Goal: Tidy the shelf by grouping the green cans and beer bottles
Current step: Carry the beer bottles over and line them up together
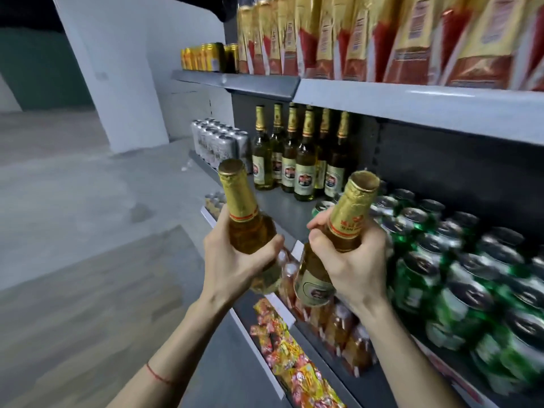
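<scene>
Gripping one gold-foiled beer bottle (248, 228) at its shoulder, the left hand (235, 260) curls shut round glass, the right hand (350, 260) likewise clasping a second bottle (338, 240); both hang before the shelf's standing bottle group (297, 160), beside green cans (459, 278); heavy, slick, breakable, best held low on the body.

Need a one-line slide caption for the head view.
Left hand and right hand each grip a beer bottle before the shelf's bottle group and green cans.
</scene>
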A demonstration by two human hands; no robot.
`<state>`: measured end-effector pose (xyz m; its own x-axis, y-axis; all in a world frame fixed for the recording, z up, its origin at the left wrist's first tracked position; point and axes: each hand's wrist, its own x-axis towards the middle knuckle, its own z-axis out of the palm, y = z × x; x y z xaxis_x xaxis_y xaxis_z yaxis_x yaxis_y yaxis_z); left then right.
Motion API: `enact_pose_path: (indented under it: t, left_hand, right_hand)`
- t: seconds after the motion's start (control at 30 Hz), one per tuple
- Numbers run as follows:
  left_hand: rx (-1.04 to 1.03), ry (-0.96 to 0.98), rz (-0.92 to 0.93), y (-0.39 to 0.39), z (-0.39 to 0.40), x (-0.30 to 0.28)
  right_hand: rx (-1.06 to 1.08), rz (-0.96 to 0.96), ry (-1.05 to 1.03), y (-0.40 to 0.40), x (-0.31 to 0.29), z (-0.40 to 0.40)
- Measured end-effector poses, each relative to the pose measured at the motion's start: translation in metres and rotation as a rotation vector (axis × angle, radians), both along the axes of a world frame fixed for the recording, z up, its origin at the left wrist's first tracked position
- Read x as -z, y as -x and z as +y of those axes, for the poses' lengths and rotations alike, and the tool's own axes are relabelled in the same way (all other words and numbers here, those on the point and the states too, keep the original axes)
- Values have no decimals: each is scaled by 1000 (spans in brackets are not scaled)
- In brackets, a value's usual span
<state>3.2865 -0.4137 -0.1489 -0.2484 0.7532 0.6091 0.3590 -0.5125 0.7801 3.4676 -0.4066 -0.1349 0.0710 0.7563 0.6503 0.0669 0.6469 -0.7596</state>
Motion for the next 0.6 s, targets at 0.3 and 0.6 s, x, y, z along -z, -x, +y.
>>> enact_pose_path:
  t: [0.3, 0.6]
  left_hand:
    - [59, -46, -20, 50, 168, -17]
    - [268, -100, -14, 75, 304, 7]
  right_hand:
    - [137, 59, -167, 56, -10, 130]
    - [501, 30, -168, 85, 11, 216]
